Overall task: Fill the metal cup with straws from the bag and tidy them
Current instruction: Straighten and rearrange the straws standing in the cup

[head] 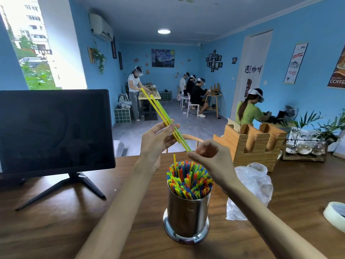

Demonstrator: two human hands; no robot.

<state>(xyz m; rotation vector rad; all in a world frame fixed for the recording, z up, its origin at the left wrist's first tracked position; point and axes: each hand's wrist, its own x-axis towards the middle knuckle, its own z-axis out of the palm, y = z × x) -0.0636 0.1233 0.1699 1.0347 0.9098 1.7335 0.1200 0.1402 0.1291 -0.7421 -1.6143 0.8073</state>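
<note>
- The left hand (158,139) is holding a few loose straws (162,116), yellow and green ones, between its thumb and long fingers (169,128); the straws are slanting up and away from the person, above the desk (56,221).
- The right hand (207,152) is pinching the lower ends of the same straws with curled fingers, probably so that the ends are coming level before they are going down into the cup.
- The metal cup (186,217) is standing upright near the middle of the desk, towards its near edge, directly under both hands, so the drop looks short.
- The cup is shiny steel with a wider ring at its foot. It is already packed with straws in the cup (188,180): red, blue, green, yellow and orange, their open ends almost level. One yellow straw (174,161) is standing higher than the others and seems to need pushing down.
- The plastic bag (252,187) is lying crumpled just to the right of the cup and looks nearly empty, so I judge the filling is almost finished.
- A dark monitor (54,129) is standing at the far left of the desk.
</note>
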